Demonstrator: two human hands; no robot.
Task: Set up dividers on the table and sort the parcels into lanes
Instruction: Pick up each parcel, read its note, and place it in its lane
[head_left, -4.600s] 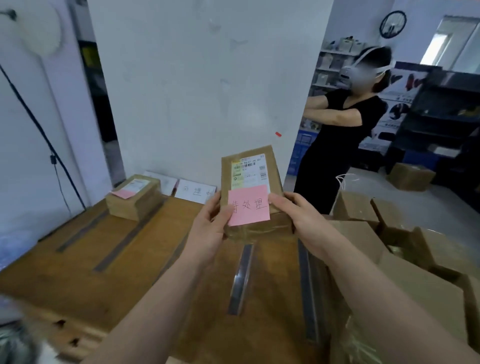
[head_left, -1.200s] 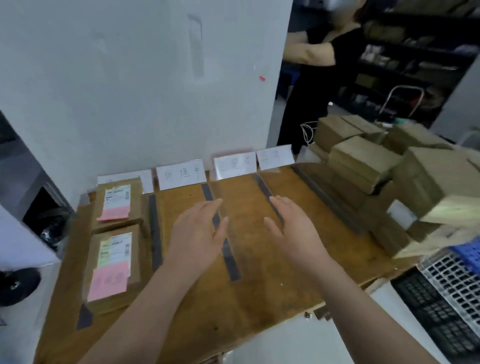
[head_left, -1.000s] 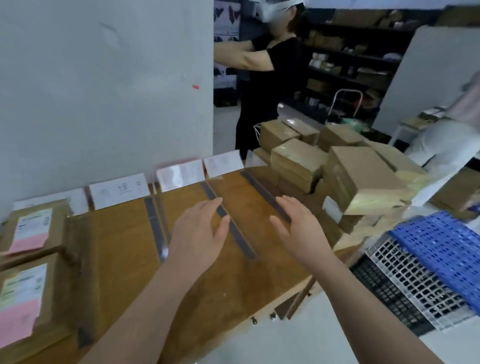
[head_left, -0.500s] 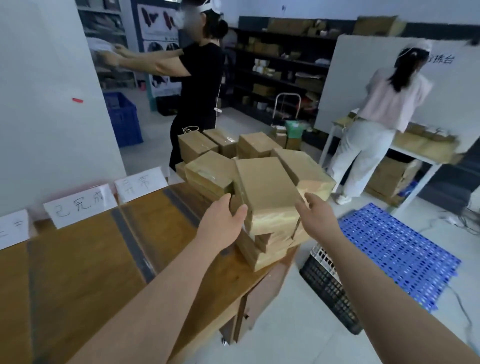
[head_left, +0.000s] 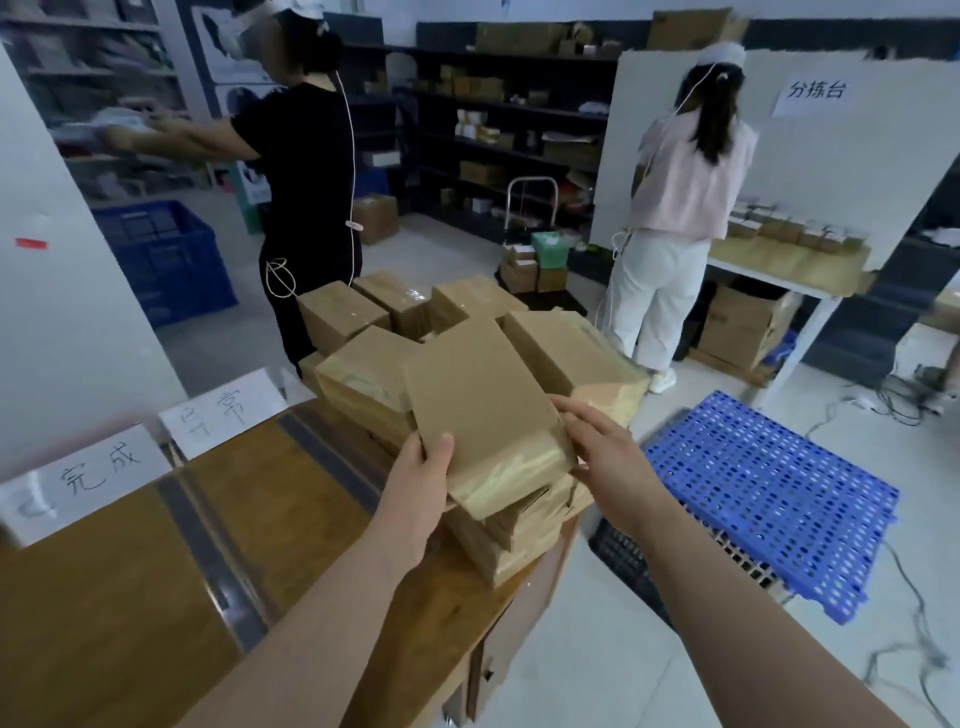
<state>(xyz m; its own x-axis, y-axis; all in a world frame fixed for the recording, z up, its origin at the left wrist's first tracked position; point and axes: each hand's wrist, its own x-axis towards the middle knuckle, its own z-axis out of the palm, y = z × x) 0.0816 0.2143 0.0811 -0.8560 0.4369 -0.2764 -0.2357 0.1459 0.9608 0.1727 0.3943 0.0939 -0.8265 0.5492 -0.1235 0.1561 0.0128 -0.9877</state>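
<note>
Parcel (head_left: 478, 405) now raised off stack (head_left: 363, 374), tilted; left hand (head_left: 421, 483), right hand (head_left: 608, 452) grip its edges.

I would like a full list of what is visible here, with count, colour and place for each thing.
held parcel: one, brown, tilted over the pile, between both hands
parcel pile: many, brown, right end of the table
table: one, brown wood, lower left
divider strips: two seen, dark grey, lying across the table
label cards: two, white with handwriting, at the table's back edge
pallet: one, blue, floor at right
crate: one, blue, floor at left
person in black: one, standing behind the pile
person in pink top: one, at a far table
left hand: grips the parcel's left edge
right hand: grips its right edge
</note>
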